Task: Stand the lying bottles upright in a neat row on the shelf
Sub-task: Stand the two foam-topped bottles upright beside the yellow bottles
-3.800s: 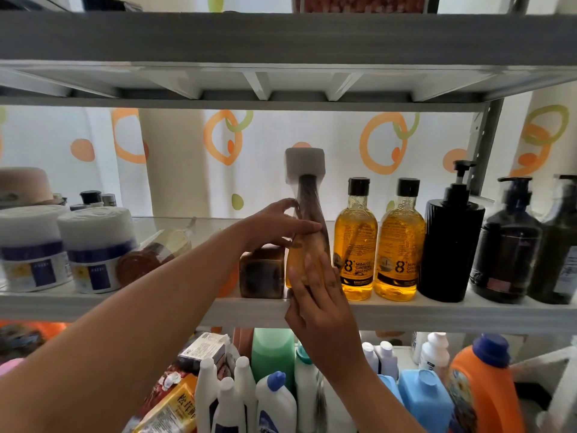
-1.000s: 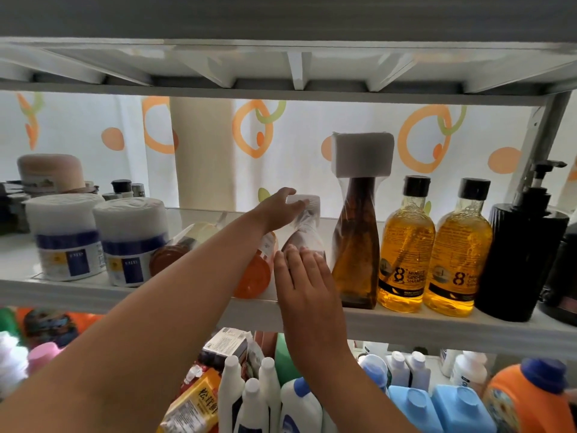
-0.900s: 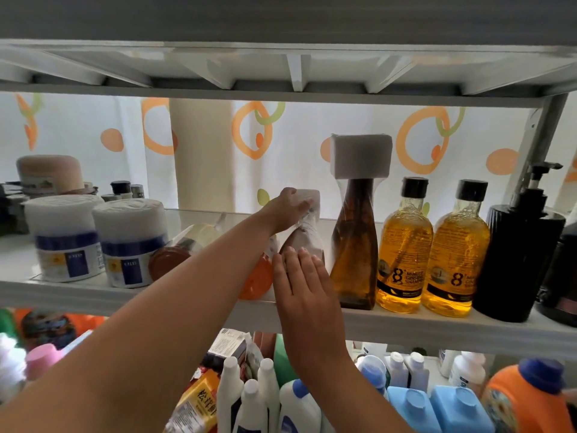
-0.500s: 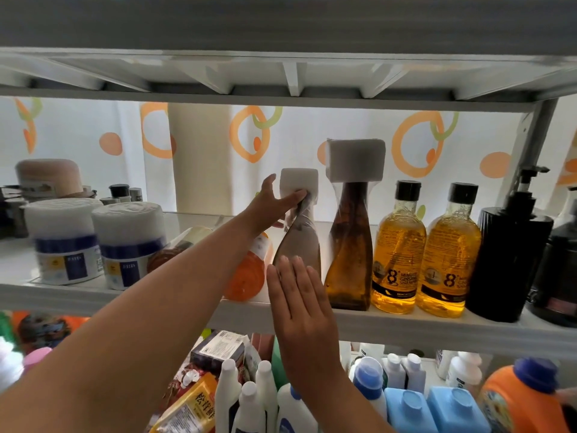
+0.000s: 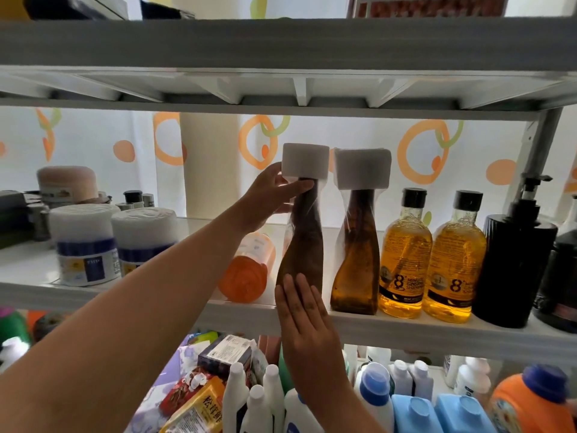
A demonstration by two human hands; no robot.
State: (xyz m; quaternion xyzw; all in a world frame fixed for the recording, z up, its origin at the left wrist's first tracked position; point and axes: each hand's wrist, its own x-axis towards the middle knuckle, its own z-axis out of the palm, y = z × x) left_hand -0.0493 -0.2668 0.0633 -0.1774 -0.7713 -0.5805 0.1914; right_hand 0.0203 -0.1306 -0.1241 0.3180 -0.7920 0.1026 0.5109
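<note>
A brown bottle point(image 5: 304, 245) with a white block cap stands upright on the white shelf point(image 5: 406, 326), right beside a matching brown bottle point(image 5: 356, 260). My left hand point(image 5: 271, 195) grips its neck just under the cap. My right hand point(image 5: 304, 310) presses flat, fingers straight, against its base at the shelf's front edge. An orange bottle point(image 5: 246, 273) lies on its side just left of it, bottom toward me. Two amber shampoo bottles point(image 5: 406, 254) and black pump bottles point(image 5: 515, 267) stand in a row to the right.
Two white tubs point(image 5: 84, 245) with blue bands stand at the shelf's left, small jars behind them. The upper shelf point(image 5: 281, 57) hangs close above the caps. Below are several white, blue and orange bottles point(image 5: 415, 407) and packets.
The brown bottle has gone from tilted to fully upright next to its twin. My left hand slid from the cap to the neck; my right hand stays flat at the base.
</note>
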